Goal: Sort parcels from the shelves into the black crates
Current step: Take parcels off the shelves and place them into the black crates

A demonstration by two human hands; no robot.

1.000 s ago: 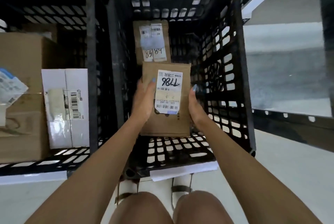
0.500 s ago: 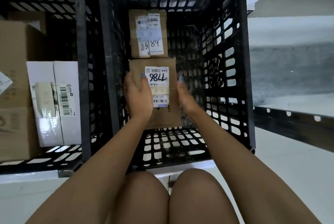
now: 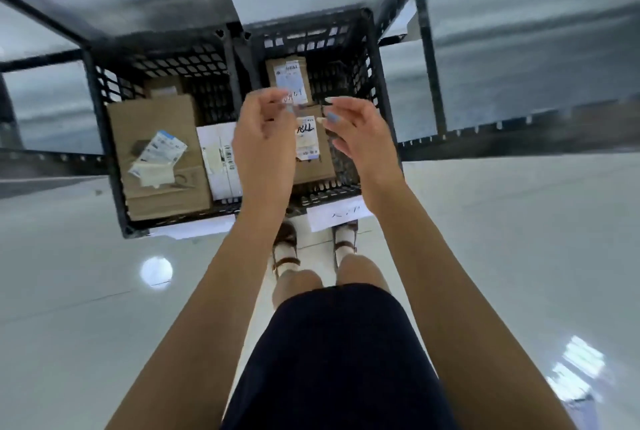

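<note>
Both hands have let go and risen: left hand (image 3: 263, 138) and right hand (image 3: 360, 140) hang empty, fingers loosely curled. Below, between them, the parcel (image 3: 313, 161) lies in the right crate (image 3: 372, 58), long axis pointing away, equally near either hand.

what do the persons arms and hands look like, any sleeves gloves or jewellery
The left arm and right arm are bare along all that shows, no sleeves. The left hand and right hand wear no gloves, and no watch or rings show. A nail on the right hand has light blue polish; the left hand's nails are too blurred to tell.
</note>
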